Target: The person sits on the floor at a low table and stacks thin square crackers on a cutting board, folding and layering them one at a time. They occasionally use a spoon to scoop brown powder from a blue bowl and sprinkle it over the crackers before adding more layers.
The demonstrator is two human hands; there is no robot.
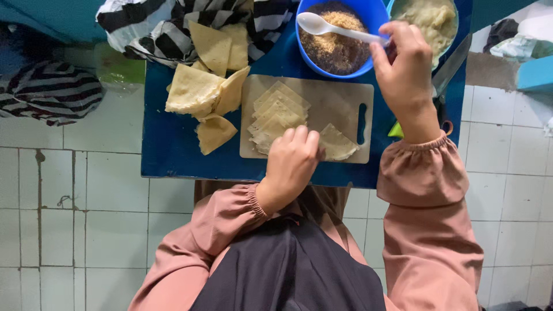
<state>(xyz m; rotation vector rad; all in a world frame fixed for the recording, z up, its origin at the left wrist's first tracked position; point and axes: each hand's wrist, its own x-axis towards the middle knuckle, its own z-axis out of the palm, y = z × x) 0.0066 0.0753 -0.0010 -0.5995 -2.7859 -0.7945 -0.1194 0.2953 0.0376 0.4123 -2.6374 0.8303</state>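
My right hand [403, 72] holds a white plastic spoon [331, 26] by its handle, the bowl of the spoon over brown crumbs in a blue bowl [334, 39]. My left hand [291, 163] rests with curled fingers on the near edge of a pale cutting board [340, 98], touching a stack of thin yellowish pastry sheets [278, 115]. A single folded sheet [337, 144] lies just right of that hand.
The board sits on a small blue table [173, 155] over a white tiled floor. More pastry sheets [204, 86] are piled at the left, spilling from a black-and-white striped cloth [167, 29]. A second bowl of pale mash [429, 20] stands at the back right.
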